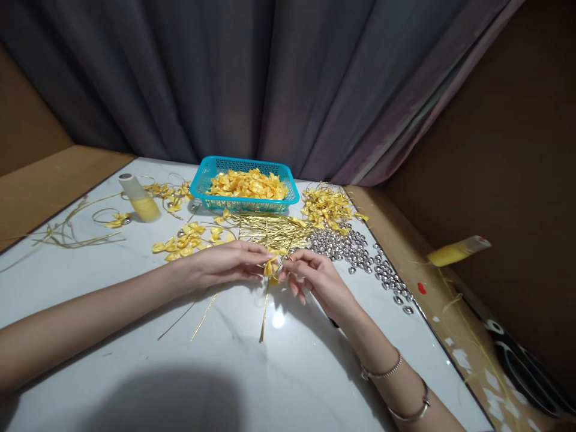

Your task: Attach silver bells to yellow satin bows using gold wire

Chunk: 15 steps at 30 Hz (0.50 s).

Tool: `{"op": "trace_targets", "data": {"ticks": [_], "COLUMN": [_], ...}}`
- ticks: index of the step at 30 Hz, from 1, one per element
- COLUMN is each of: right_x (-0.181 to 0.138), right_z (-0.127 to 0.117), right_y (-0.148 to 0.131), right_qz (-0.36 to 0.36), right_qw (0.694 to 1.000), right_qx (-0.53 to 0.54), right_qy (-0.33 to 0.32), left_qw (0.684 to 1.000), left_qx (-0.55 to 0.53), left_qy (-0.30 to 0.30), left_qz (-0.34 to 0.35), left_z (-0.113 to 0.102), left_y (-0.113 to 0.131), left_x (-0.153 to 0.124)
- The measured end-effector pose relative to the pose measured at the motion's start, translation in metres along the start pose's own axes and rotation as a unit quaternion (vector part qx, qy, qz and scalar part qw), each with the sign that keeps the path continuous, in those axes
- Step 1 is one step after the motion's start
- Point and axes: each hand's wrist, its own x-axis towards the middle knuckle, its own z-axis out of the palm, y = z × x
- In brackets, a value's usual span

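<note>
My left hand (229,264) and my right hand (315,279) meet over the middle of the white table (135,372). Together they pinch a small yellow ribbon bow (269,268) set on a thin gold wire stem (264,312) that runs down toward me. Both hands' fingers are closed on it. Behind the hands lies a bundle of gold wire stems (270,229). A turquoise basket (201,180) holds several yellow bows. More loose yellow bows (184,240) lie left of the bundle.
A heap of bows with wires (326,207) lies right of the basket. Silver beads (355,249) spread toward the table's right edge. A glue bottle (137,197) lies at the left, another yellow bottle (456,251) off the table at right. Black scissors (522,360) rest near the lower right. Grey curtain behind.
</note>
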Motion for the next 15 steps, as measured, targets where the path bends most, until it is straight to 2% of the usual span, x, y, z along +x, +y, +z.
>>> {"op": "trace_targets", "data": {"ticks": [3, 8, 12, 15], "right_x": [-0.0027, -0.0022, -0.0017, -0.0026], "right_z": [-0.0001, -0.0023, -0.0045, -0.0038], "right_y": [-0.0049, -0.0041, -0.0045, -0.0062], "right_qz": [-0.012, -0.020, -0.029, -0.056], "right_qw": [0.999, 0.998, 0.998, 0.998], "right_qx": [0.043, 0.049, 0.044, -0.007], "right_qy": [-0.021, -0.030, -0.033, -0.026], "left_qw": [0.997, 0.987, 0.982, 0.982], "left_qx": [-0.069, -0.148, -0.161, -0.149], "left_qy": [-0.010, -0.026, -0.044, -0.053], "left_qz": [-0.031, -0.051, -0.093, -0.104], "left_z": [-0.0022, -0.0031, -0.0004, 0.0009], "left_y": [-0.0015, -0.0030, -0.0019, -0.0014], "left_x": [0.0031, 0.0075, 0.0088, 0.0075]}}
